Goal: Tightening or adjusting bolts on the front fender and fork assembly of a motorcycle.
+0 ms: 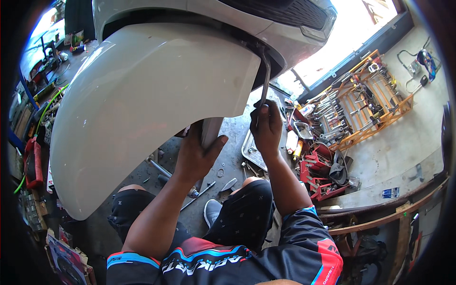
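A large pale fender-shaped car body panel (156, 80) fills the left and middle of the view, against the front of a light-coloured car. My left hand (197, 154) is closed around a pale grey upright piece (211, 130) below the panel's curved lower edge. Its thumb lies along that piece, and the other fingers are partly hidden. To the right of the panel, my right hand (267, 124) is wrapped round a bent metal rod (267, 76). The rod's top end reaches the dark gap between the panel and the car's bumper (280, 45).
At the right stands an orange rack (368, 107) with many wrenches. A red cantilever toolbox (320, 173), bottles and a metal tray (252, 151) lie below it. Loose tools (204, 192) are on the floor by my shoe (212, 211). A red container (33, 161) stands far left.
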### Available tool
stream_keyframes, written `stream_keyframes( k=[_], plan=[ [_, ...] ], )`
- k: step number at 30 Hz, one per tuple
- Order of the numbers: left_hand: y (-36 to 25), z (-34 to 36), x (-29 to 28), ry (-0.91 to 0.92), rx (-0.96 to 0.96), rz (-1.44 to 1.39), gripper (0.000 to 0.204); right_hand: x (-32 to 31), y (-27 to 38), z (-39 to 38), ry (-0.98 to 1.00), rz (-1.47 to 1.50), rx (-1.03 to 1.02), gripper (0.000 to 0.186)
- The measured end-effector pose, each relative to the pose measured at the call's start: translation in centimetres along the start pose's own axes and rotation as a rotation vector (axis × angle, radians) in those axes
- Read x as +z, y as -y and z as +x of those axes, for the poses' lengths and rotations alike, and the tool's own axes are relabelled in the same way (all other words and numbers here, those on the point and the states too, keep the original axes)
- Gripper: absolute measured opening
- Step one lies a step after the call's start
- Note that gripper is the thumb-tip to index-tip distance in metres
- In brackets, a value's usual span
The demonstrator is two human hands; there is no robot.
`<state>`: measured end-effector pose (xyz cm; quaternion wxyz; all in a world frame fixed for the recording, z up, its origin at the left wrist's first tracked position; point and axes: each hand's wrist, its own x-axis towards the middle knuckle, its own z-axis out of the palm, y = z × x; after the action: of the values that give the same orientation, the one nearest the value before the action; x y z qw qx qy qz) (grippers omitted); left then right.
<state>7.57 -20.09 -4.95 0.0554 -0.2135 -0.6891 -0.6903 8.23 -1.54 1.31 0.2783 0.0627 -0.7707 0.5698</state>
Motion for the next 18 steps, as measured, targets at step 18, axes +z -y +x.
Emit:
stream_keyframes(
  k=[18],
  plan=[
    [0.0, 0.0, 0.2, -0.039, 0.039, -0.012, 0.067, -3.8, -2.3, 6.9, -0.093, -0.74, -0.543, 0.017]
  ],
)
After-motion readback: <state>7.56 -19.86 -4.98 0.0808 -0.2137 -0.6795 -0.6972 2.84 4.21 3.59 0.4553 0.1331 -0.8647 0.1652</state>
